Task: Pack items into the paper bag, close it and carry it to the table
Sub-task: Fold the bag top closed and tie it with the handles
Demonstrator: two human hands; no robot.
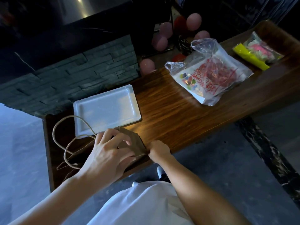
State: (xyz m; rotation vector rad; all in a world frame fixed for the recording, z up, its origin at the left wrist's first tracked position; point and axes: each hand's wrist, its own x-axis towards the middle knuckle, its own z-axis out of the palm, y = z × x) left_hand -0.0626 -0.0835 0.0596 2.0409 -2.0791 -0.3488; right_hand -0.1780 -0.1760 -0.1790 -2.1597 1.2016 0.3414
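The paper bag [133, 143] lies flat near the front edge of the wooden bench [170, 108], at its left end, and both hands are on it. The left hand [107, 153] is spread over the bag's left part, fingers [125, 140] apart and pressing down on the brown paper rather than closed around it. The right hand [159, 151] sits at the bag's right corner, just at the bench's front edge, with its grip pinched together on the paper there; what exactly the fingertips hold is too dark to tell. The bag's twine handles [68, 143] loop out to the left across the bench top, one loop lying over the near corner of a white foam tray [105, 109].

The tray rests just behind the bag, touching or nearly touching it, and close to the dark stone wall [73, 78] at the back. To the right of the bag and tray the bench top is bare wood for a good stretch. Farther along lies a clear plastic bag with a balloon packet [209, 73] inside, and well beyond that, near the far right end, a small packet with yellow and pink contents [258, 52]. Pink balloons [193, 21] hang behind the bench. The left end of the bench lies just past the twine handles.
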